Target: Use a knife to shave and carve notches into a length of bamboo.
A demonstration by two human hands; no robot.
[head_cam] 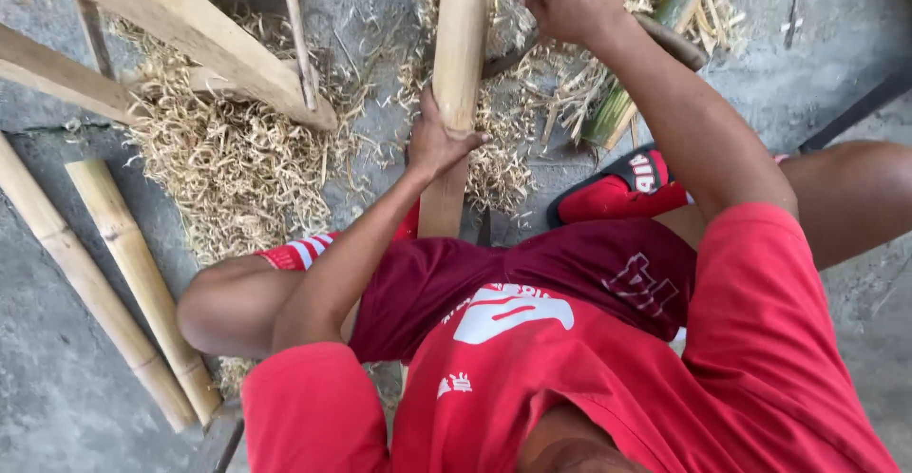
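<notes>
We saw no packages, labels, signs or screens anywhere in this view.

Three bamboo poles (456, 84), two hands (439, 141).

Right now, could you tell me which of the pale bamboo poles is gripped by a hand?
The upright pale bamboo pole in the middle: the left hand grips it, while the two bamboo poles at the left lie untouched on the concrete floor.
</notes>
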